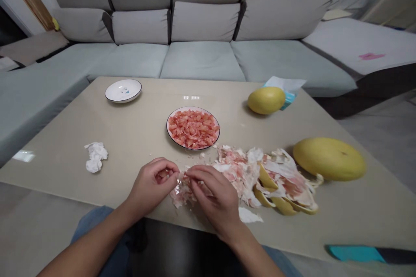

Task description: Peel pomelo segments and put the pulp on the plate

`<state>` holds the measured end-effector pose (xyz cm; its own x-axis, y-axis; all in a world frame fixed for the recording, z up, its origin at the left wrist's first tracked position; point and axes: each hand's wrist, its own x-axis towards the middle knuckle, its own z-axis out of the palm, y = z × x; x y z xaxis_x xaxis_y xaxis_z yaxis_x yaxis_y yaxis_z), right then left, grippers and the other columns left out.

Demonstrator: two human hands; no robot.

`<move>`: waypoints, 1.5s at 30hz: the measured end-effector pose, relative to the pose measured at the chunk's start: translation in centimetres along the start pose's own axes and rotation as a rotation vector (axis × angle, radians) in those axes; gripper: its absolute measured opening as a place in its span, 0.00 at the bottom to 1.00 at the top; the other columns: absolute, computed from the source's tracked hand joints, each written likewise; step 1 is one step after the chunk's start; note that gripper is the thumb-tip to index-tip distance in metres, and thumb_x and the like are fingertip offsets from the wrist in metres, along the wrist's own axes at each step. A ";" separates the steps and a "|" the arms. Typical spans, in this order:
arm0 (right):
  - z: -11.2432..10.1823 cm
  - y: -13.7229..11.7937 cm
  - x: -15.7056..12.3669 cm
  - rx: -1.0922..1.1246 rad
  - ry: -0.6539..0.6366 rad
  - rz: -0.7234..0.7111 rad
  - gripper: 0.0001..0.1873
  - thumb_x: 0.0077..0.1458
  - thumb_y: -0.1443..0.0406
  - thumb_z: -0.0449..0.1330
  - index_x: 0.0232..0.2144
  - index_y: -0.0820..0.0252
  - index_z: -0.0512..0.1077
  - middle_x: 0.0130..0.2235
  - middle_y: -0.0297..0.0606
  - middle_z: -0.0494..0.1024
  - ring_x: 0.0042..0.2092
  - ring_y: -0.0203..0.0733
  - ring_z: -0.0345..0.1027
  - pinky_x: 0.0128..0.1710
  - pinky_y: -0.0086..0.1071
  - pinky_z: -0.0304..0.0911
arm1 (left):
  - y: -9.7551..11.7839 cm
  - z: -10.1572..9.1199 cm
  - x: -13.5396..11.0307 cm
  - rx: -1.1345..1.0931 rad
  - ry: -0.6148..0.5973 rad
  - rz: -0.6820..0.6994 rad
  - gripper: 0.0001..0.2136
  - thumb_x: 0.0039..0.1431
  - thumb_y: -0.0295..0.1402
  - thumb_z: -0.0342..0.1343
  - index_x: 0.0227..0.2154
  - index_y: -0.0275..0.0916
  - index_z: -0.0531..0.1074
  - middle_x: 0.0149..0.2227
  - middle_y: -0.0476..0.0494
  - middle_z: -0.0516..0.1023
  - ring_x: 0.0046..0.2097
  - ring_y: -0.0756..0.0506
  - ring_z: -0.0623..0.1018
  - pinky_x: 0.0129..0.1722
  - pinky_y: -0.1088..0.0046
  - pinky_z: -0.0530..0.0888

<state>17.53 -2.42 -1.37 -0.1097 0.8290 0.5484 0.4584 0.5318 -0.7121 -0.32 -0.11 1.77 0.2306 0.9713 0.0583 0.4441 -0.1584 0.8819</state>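
Observation:
My left hand (152,185) and my right hand (216,197) meet at the near edge of the table (136,130), both pinched on a piece of pink pomelo flesh and white membrane (181,192). Just right of my hands lies a heap of torn membrane and yellow peel (269,179). Beyond my hands stands a plate of pink pomelo pieces (193,128).
A large pomelo (329,158) lies at the right, a smaller one (266,100) behind it beside a tissue pack (286,86). An empty white plate (123,90) sits far left, a crumpled tissue (95,156) at near left. A teal-handled knife (364,253) lies near right. A grey sofa (201,30) rings the table.

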 end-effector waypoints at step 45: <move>-0.3 -0.7 0.6 0.122 -0.045 0.345 0.04 0.53 0.68 0.60 0.30 0.58 0.76 0.29 0.36 0.75 0.27 0.36 0.66 0.27 0.29 0.61 | -1.3 1.2 0.8 -0.488 -0.179 -0.253 0.12 0.51 0.34 0.65 0.38 0.36 0.76 0.37 0.43 0.80 0.39 0.47 0.77 0.42 0.73 0.73</move>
<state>17.41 -2.33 -0.38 -0.0064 0.9685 0.2488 0.3666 0.2338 -0.9005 0.32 0.65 0.14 0.3308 0.9165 -0.2252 0.0630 0.2166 0.9742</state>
